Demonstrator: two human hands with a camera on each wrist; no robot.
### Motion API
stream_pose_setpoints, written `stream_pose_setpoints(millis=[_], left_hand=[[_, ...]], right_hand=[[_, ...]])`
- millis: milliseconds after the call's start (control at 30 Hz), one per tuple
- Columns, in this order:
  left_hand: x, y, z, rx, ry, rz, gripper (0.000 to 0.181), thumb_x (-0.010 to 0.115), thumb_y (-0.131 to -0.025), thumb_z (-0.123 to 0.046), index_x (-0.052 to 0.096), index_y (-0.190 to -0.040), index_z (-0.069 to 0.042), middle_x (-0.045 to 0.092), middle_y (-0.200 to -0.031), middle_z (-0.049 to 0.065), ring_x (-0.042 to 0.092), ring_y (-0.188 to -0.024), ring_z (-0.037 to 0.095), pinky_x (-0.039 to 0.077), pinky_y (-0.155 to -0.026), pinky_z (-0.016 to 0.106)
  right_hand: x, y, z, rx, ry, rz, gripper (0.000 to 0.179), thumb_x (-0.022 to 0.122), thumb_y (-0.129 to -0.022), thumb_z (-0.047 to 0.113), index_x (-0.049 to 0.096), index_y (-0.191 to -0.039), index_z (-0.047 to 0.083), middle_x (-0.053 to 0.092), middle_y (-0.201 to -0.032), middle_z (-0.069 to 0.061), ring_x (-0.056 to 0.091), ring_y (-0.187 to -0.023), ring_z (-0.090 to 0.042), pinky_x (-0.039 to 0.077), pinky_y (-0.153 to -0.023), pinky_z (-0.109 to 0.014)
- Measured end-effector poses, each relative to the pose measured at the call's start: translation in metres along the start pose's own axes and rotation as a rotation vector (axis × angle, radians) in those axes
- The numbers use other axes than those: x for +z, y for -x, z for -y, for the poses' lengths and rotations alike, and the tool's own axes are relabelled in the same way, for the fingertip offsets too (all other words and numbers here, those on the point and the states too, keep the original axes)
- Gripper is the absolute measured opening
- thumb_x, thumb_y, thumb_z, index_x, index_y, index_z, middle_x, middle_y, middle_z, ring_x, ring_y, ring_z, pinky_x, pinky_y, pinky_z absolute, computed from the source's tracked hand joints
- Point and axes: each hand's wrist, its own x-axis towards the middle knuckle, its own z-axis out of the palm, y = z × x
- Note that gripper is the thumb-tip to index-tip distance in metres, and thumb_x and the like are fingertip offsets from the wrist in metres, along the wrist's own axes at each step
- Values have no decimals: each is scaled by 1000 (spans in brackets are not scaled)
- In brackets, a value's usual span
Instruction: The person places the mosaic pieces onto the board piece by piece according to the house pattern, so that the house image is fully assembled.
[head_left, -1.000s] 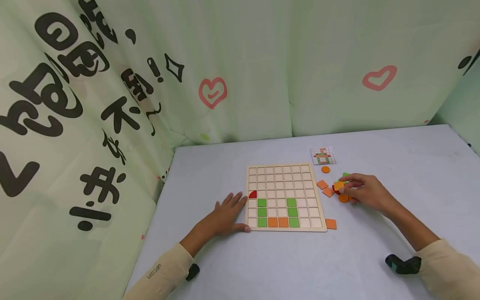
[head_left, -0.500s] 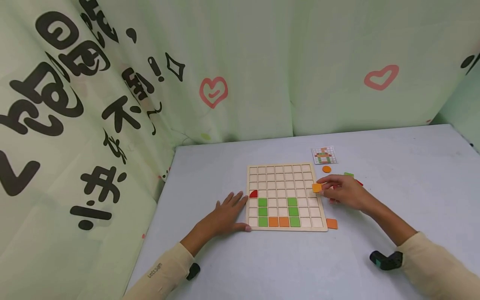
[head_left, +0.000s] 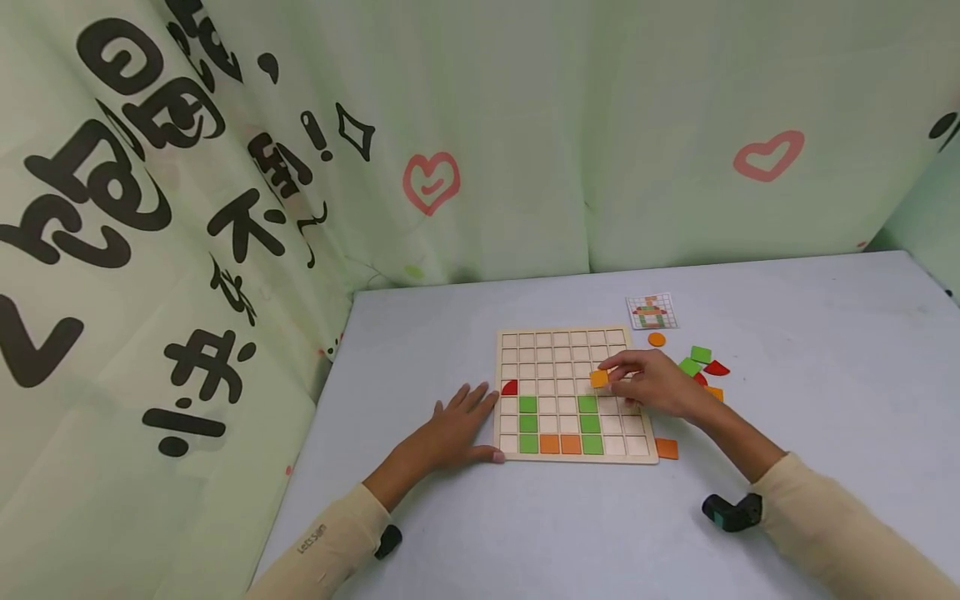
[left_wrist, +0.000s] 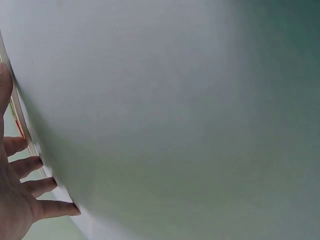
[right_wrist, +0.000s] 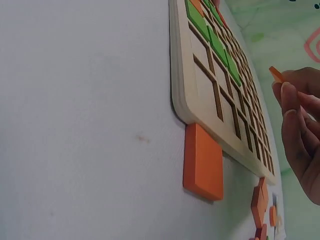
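Note:
A wooden grid board point(head_left: 555, 342) lies on the table in the head view. Beside its left edge my left hand point(head_left: 448, 431) is spread out, fingertips and thumb against the frame. The right hand point(head_left: 651, 385) is over the board's right half, pinching an orange square tile point(head_left: 598, 379) between thumb and fingers. In the right wrist view that tile point(right_wrist: 276, 74) is held above the grid. Set in the board are a red quarter-circle tile point(head_left: 510, 387), two columns of green tiles point(head_left: 528, 423) and two orange tiles point(head_left: 550, 444) between them.
Right of the board lie several loose tiles, among them a green one point(head_left: 701, 354) and a red one point(head_left: 717, 368). A single orange tile point(head_left: 667, 448) touches the lower right corner. Behind are an orange disc point(head_left: 657, 339) and a pattern card point(head_left: 652, 312).
With the orange tile pinched, my right hand has moved left from the loose pile to over the board, uncovering several tiles there. The left hand has stayed in place.

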Motion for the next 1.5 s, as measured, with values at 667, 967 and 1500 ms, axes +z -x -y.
stream_pose_setpoints(millis=[667, 967, 1500], left_hand=[[1, -1, 0, -9, -17, 2, 99, 66, -84, -67, 24, -161, -21, 19, -169, 5, 15, -156, 36, 27, -112, 71], [3, -2, 1, -10, -36, 1, 100, 66, -83, -69, 24, -161, -21, 20, -168, 5, 17, -155, 36, 29, -111, 71], [2, -1, 1, 9, -24, -1, 100, 66, -84, -67, 25, -161, -19, 21, -168, 6, 17, -155, 37, 29, -110, 72]], right_hand=[[47, -39, 21, -54, 42, 56, 26, 71, -89, 8, 69, -115, 3, 67, -90, -7, 58, -64, -16, 50, -59, -26], [65, -47, 31, -76, 101, 38, 27, 69, -89, 7, 69, -116, 4, 68, -91, -6, 56, -72, -16, 47, -65, -28], [83, -57, 36, -38, 161, 31, 25, 76, -87, 12, 71, -110, 4, 63, -81, -2, 55, -59, -12, 47, -58, -26]])
